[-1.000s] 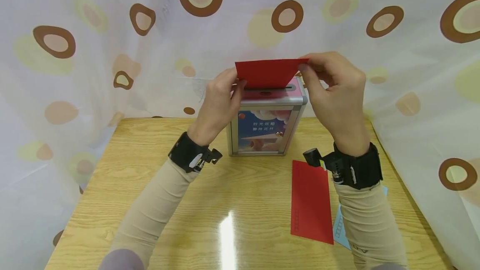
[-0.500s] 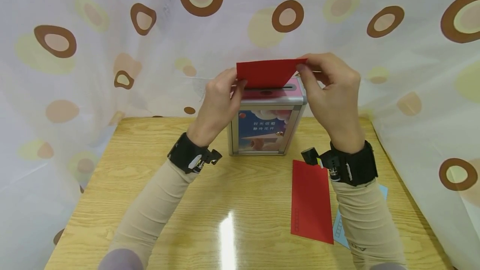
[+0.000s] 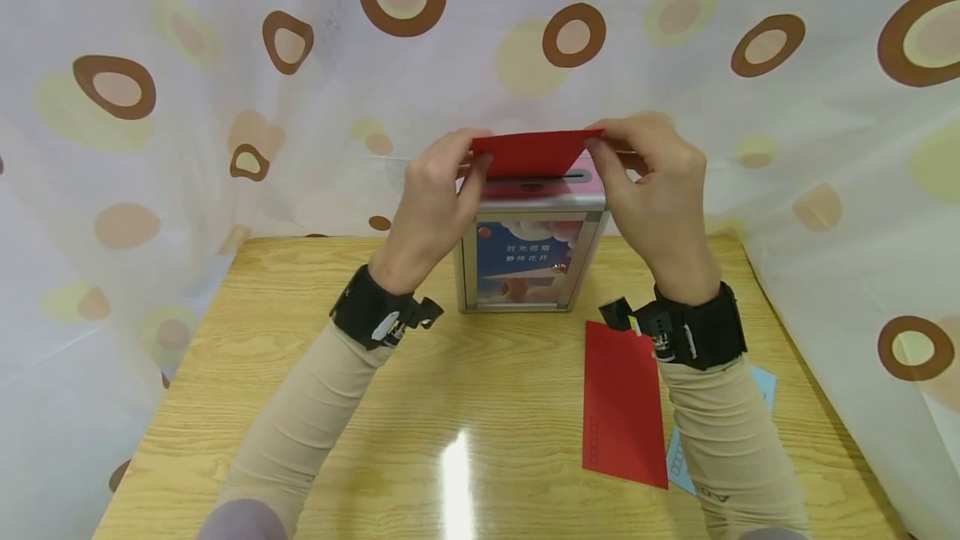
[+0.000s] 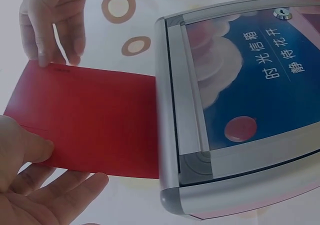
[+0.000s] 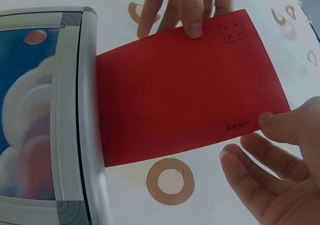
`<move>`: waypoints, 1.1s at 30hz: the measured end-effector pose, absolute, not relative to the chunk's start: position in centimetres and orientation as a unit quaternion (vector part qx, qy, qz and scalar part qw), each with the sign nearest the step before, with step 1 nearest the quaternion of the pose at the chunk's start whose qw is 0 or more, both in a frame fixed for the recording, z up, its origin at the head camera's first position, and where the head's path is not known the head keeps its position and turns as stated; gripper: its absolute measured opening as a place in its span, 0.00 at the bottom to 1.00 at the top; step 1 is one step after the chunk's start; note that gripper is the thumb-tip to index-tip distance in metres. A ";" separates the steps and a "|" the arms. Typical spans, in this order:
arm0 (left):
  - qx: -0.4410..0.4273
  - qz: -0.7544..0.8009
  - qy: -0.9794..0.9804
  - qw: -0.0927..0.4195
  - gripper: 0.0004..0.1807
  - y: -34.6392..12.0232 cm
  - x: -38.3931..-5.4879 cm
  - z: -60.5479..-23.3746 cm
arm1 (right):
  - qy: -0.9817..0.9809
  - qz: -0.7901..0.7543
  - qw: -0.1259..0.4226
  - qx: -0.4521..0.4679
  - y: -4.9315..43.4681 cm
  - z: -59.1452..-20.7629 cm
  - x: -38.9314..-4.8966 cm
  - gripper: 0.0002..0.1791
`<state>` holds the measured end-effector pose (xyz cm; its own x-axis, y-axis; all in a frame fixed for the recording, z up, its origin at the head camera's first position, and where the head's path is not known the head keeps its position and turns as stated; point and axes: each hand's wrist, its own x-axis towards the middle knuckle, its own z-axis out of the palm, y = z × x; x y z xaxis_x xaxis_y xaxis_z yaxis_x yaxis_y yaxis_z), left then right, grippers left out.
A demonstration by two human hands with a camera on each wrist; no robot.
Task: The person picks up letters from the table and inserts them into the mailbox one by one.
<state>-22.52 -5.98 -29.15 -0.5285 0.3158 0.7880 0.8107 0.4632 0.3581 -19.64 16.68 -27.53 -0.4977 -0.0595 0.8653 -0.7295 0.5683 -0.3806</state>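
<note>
Tabletop, 1: wood-grained. Box, 1: metal-framed, upright at 12 o'clock on the tabletop. Flat red envelope, 1: lying at 5 o'clock from the box, well apart. Pale blue envelope, 1: partly hidden, farther out at 5 o'clock. Held red envelope, 1: upright at the box's 12 o'clock, slightly bowed. Probably very light, thin and springy; likely to crease if pushed hard from 1 side, hardly breakable. Best taken by both side edges near the top corners. Left hand, 1: pinching its 9 o'clock edge. Right hand, 1: pinching its 2 o'clock corner. Slot, 1: directly at the held envelope's lower edge; insertion depth not visible.
</note>
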 end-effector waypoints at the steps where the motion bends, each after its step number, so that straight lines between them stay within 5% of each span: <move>1: -0.356 -0.377 -0.788 0.331 0.09 -6.0 -22.5 -29.1 | -0.774 0.386 0.432 0.254 16.7 -27.6 -19.7 0.07; 33: -0.366 -0.383 -0.769 0.357 0.08 -5.7 -21.8 -28.7 | -0.817 0.395 0.376 0.189 17.0 -30.2 -21.0 0.08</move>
